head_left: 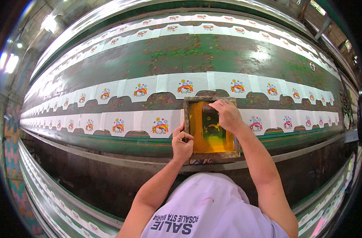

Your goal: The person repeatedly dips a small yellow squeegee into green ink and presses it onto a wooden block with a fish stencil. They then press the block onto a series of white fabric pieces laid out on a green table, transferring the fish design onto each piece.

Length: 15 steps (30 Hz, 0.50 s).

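So nearest the camera, just past the white shirt [212, 206] at the bottom of the frame, there's a wooden screen-printing frame [186, 113] sitting a bit right of centre, laid over the near row of white printed pieces [161, 121]. Left hand [182, 146] is curled closed on its left rail. Right hand [227, 115] has bent fingers at the top inside edge; can't tell if they're pinching a squeegee or just resting there. Yellow ink [212, 144] pools low in the mesh, so I'd call this the ink-pulling step, and the next move probably wants steady pressure with the frame pinned flat. Main snag: finished-looking prints sit close on both sides, easy to smear imo. Beyond that, a second row [141, 89], then ink-speckled green tabletop [133, 55], more rows up top, and lamps [11, 63] upper left.
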Each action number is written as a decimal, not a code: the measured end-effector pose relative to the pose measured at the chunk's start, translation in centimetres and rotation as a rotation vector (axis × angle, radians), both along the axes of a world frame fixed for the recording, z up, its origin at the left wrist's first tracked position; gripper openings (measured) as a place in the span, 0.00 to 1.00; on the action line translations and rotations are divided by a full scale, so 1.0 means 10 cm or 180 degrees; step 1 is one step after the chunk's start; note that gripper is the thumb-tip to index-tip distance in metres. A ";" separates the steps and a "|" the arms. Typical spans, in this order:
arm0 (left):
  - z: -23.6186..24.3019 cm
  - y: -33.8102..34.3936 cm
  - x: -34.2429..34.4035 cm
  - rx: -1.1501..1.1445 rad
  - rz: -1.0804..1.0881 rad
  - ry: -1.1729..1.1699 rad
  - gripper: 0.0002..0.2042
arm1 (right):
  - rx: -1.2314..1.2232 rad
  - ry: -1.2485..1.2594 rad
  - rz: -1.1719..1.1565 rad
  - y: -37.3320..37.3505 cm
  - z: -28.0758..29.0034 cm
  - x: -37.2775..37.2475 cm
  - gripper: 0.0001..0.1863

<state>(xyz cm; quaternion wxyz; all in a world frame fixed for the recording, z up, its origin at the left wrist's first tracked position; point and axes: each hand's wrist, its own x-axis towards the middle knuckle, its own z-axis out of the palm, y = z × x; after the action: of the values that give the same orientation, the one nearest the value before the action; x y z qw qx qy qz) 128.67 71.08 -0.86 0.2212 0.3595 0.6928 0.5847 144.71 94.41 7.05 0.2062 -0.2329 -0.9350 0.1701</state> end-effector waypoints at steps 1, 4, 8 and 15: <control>0.00 0.00 0.01 -0.0032 0.0001 0.0009 0.06 | 0.0001 0.0025 0.0037 0.00 0.00 0.01 0.26; 0.02 0.00 0.03 -0.0057 -0.0008 0.0035 0.07 | 0.0079 -0.0099 0.0094 -0.11 0.01 0.07 0.26; 0.03 0.00 0.01 -0.0183 -0.0069 0.0167 0.07 | 0.0030 -0.0237 0.0247 -0.50 0.08 0.25 0.26; 0.03 0.01 0.02 -0.0082 -0.0008 0.0104 0.05 | -0.0178 -0.0257 0.0237 -1.33 0.21 0.60 0.27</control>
<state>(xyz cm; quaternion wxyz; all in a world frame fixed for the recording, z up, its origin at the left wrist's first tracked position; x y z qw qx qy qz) 128.91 71.22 -0.60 0.2152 0.3670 0.7034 0.5695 150.71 81.12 9.19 0.1553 -0.2104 -0.9455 0.1941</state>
